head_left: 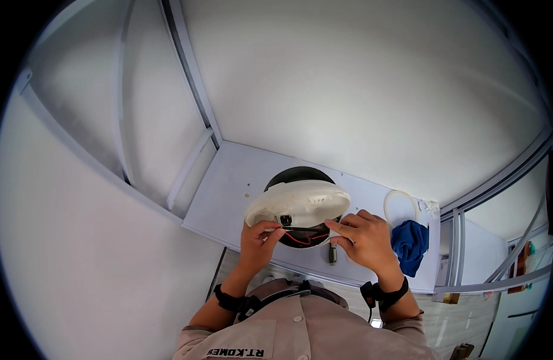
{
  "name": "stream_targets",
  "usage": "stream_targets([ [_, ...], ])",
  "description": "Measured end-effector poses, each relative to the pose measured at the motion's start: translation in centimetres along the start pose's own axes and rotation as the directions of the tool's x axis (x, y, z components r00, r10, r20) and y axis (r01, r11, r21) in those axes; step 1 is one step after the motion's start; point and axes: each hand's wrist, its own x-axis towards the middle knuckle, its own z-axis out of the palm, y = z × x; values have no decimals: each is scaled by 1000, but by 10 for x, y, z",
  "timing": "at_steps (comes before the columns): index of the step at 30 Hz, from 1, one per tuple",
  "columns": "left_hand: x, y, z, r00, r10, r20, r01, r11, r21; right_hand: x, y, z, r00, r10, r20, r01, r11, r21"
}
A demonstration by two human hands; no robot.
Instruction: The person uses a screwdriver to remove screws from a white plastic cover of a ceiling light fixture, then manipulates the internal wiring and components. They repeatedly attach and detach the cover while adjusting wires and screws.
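Above a pale grey, flat-topped desk (216,201), a person handles a rounded white plastic shell (297,197), tilted open with a round black part (300,174) behind it. The left hand (259,241) pinches a thin red wire (297,239); the right hand (365,239), half-curled, reaches the rim, its grip unclear. The shell appears opened, the wiring exposed and not yet tucked away.

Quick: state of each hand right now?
Left hand: closed, pinching the red wire.
Right hand: thumb and index apart, beside the white shell; whether it grips anything can't be told.
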Motion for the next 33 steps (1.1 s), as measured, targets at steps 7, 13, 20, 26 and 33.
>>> stream_targets([
  [7, 7, 4, 4, 999, -44, -30, 43, 999, -22, 0, 7, 8, 1000, -11, 10, 11, 998, 69],
  [13, 15, 8, 6, 996, -26, -87, 34, 995, 94, -7, 8, 29, 998, 70, 5, -69, 971, 229],
  [20, 22, 14, 13, 988, -117, -106, 118, 993, 1, -13, 11, 40, 991, 128, 32, -132, 932, 338],
  [26, 28, 28, 15, 944, -271, -188, 261, 962, -75, -14, 13, 43, 992, 117, -38, -96, 930, 356],
  [33, 29, 21, 9, 952, 74, -298, 30, 944, 330, -11, 15, 40, 994, 102, -26, -89, 945, 314],
])
